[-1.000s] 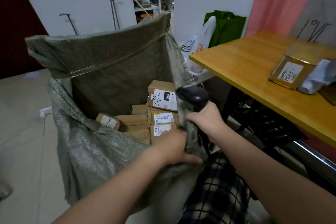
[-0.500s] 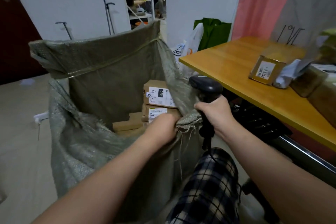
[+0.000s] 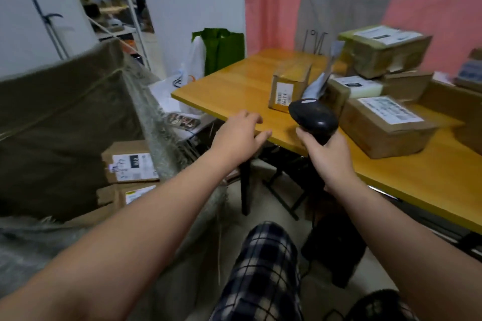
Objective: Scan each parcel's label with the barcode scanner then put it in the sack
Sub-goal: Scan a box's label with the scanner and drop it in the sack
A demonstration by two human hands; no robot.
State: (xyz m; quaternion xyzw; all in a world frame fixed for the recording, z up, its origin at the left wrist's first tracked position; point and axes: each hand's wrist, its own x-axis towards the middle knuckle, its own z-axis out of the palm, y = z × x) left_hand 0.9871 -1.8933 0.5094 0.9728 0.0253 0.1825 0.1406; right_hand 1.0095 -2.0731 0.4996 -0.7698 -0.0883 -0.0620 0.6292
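My right hand (image 3: pixel 330 157) grips the black barcode scanner (image 3: pixel 313 118) by its handle, just above the near edge of the wooden table (image 3: pixel 234 88). My left hand (image 3: pixel 238 135) hovers open at the table's edge, holding nothing. A small labelled parcel (image 3: pixel 288 88) stands on the table beyond both hands, with a larger labelled box (image 3: pixel 383 125) to its right. The grey-green woven sack (image 3: pixel 65 117) stands open at the left, and labelled parcels (image 3: pixel 129 161) lie inside it.
More cardboard boxes (image 3: pixel 383 49) are stacked at the table's back right, with a grey plastic mailer (image 3: pixel 319 83) among them. A green bag (image 3: pixel 224 49) and white plastic bags lean by the wall. My knee in plaid cloth (image 3: pixel 263 268) is below, beside the black table legs.
My left hand has let go of the sack's rim and moved right toward the table. My right hand has carried the scanner up over the table edge. The view has swung right.
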